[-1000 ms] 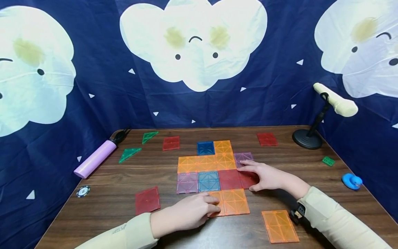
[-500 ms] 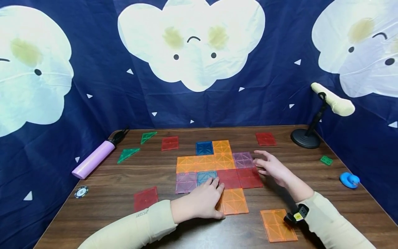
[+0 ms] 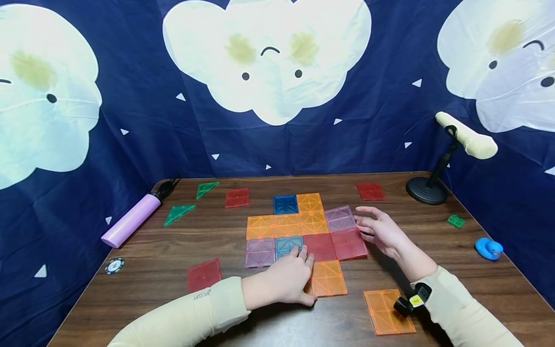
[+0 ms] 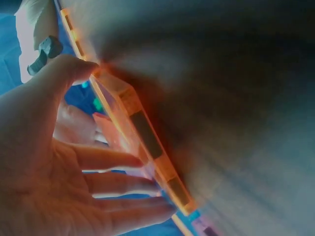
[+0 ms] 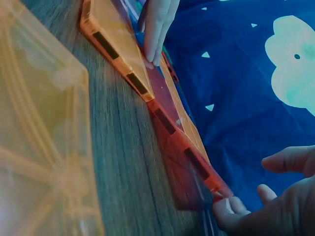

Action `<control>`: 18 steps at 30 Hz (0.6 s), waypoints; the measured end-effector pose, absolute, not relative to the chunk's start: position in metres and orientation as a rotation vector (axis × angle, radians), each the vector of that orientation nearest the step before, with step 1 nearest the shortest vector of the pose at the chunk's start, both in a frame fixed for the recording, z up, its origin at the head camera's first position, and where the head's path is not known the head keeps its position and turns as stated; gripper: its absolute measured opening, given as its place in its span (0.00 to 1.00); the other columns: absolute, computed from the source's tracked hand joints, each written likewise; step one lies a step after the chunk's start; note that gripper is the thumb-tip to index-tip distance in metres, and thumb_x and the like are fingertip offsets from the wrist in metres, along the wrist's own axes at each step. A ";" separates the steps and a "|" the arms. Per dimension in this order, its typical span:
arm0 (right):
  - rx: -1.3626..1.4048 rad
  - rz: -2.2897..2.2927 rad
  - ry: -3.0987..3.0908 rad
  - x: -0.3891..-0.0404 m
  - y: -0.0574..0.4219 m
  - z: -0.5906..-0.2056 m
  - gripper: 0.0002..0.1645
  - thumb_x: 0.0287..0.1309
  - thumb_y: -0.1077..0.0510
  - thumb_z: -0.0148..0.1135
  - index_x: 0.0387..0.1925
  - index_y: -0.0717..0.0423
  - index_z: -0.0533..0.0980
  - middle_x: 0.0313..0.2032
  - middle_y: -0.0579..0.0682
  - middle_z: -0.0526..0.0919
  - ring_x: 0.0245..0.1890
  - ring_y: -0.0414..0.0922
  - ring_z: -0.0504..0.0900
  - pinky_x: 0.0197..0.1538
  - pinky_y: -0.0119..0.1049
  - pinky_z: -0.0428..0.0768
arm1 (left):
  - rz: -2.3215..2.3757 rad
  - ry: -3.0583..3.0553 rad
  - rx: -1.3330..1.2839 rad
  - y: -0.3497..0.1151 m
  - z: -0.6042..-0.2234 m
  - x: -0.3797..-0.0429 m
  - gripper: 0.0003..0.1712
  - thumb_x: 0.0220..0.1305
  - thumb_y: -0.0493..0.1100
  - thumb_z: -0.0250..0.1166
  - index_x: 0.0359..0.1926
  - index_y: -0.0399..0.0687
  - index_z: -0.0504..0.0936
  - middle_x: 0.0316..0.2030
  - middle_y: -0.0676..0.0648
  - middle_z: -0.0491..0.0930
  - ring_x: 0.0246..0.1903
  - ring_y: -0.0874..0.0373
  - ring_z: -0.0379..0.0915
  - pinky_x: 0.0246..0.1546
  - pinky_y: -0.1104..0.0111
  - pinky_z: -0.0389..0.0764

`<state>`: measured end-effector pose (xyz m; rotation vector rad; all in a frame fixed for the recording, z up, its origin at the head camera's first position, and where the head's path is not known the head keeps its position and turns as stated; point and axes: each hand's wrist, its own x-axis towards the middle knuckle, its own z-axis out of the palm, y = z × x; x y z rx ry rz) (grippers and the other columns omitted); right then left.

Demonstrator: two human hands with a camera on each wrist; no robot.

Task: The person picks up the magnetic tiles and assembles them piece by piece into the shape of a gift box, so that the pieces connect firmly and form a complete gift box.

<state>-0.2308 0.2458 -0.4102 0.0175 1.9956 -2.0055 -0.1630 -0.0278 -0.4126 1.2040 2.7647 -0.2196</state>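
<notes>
A flat patchwork of square translucent magnetic tiles lies mid-table. My left hand (image 3: pixel 286 277) rests on its near part, fingers straight and spread over the light blue tile (image 3: pixel 287 245) and the red tile (image 3: pixel 319 246) beside it. One near orange tile (image 3: pixel 328 278) shows beside the thumb; another is mostly covered. At the right edge, my right hand (image 3: pixel 383 233) touches the purple tile (image 3: pixel 340 219) and outer red tile (image 3: pixel 349 244) with loosely bent fingertips. These two tilt up at their right side. In the right wrist view, a fingertip sits under the red tile's raised edge (image 5: pixel 197 167).
Loose tiles lie around: orange (image 3: pixel 389 312), red (image 3: pixel 204 274), red (image 3: pixel 237 197), red (image 3: pixel 370 191) and green triangles (image 3: pixel 178 214). Also there: a lilac cylinder (image 3: pixel 132 220), poker chip (image 3: pixel 114 265), microphone on a stand (image 3: pixel 427 191), green brick (image 3: pixel 455 221), blue rubber duck (image 3: pixel 488 248).
My left hand has moved forward from the near orange tile onto the light blue and red tiles. My right hand has shifted to the patchwork's right edge, where the purple and red tiles have risen.
</notes>
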 end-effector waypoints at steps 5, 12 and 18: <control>-0.047 -2.052 1.993 -0.234 0.244 -0.411 0.34 0.74 0.68 0.48 0.75 0.68 0.50 0.70 0.72 0.57 0.49 0.43 0.78 0.51 0.36 0.80 | -0.139 2.696 1.225 -0.031 -0.407 -0.171 0.49 0.63 0.72 0.61 0.69 0.36 0.74 0.66 0.33 0.71 0.64 0.40 0.70 0.65 0.60 0.70; -0.077 -2.113 1.924 -0.237 0.238 -0.413 0.37 0.73 0.70 0.49 0.77 0.68 0.48 0.65 0.67 0.63 0.47 0.39 0.79 0.47 0.33 0.81 | 0.269 2.485 1.317 -0.044 -0.392 -0.189 0.27 0.72 0.56 0.61 0.58 0.40 0.81 0.41 0.50 0.83 0.39 0.63 0.78 0.46 0.73 0.77; -0.128 -2.142 1.788 -0.238 0.233 -0.415 0.37 0.74 0.67 0.52 0.77 0.68 0.48 0.58 0.59 0.74 0.47 0.41 0.82 0.49 0.36 0.82 | 0.461 2.540 1.531 -0.049 -0.386 -0.193 0.16 0.72 0.45 0.64 0.55 0.42 0.80 0.38 0.49 0.82 0.33 0.63 0.75 0.38 0.76 0.76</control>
